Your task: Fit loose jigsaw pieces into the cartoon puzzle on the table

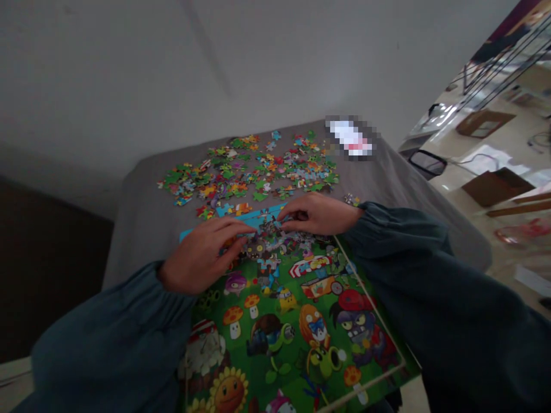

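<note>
A colourful cartoon jigsaw board point(293, 338) with a green picture and a blue top border lies on the grey table point(142, 223) in front of me. My left hand point(204, 252) rests flat on the board's upper left part, fingers stretched toward the middle. My right hand point(318, 213) rests at the upper right, fingertips pressing on dark pieces point(269, 229) near the top edge. Both fingertips nearly meet there. Whether either hand pinches a piece is hidden. Dark blue-green sleeves cover both arms.
Several loose puzzle pieces point(253, 169) are spread across the far half of the table. A blurred white and pink object point(350, 137) lies at the far right corner. A white wall stands behind. To the right are floor, cardboard boxes point(495, 186) and a dark tray point(427, 162).
</note>
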Demonstrator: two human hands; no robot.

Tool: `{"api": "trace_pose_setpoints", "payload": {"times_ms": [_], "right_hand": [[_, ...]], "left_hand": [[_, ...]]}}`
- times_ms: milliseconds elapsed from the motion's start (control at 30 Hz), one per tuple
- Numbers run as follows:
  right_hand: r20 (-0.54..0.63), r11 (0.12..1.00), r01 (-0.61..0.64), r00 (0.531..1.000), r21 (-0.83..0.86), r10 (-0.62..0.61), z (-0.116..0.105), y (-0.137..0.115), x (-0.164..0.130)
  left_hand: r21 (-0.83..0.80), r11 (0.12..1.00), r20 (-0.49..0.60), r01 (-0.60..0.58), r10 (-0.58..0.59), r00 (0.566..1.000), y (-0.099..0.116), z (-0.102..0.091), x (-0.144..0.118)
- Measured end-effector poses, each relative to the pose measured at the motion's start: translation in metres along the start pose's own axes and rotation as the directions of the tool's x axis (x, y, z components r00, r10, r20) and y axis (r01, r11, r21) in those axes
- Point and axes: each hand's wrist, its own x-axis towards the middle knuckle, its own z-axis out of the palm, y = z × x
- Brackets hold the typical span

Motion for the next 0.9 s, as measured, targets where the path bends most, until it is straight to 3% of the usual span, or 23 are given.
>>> {"api": "trace_pose_setpoints", "payload": {"times_ms": [467, 567, 700, 900], "right_hand": [[-0.008, 0.998, -0.032, 0.999, 0.051, 0.033, -0.001, -0.001, -0.002], [-0.005, 0.987, -0.023, 1.000, 0.158, 0.024, 0.000, -0.003, -0.003], [0.080, 0.950, -0.015, 0.997, 0.313, -0.011, 0.004, -0.014, -0.003], [0.139, 0.964, -0.029, 0.990, 0.265, -0.009, 0.014, -0.028, 0.000]], "left_hand": [[-0.011, 1.000, 0.080, 0.018, -0.017, 0.997, -0.010, -0.001, -0.009], [-0.051, 0.997, 0.095, 0.064, -0.059, 0.994, -0.013, -0.010, -0.012], [-0.078, 0.982, 0.040, 0.175, -0.172, 0.984, -0.018, -0.028, -0.015], [-0.128, 0.961, 0.246, 0.246, -0.209, 0.946, -0.020, -0.020, -0.014]]}}
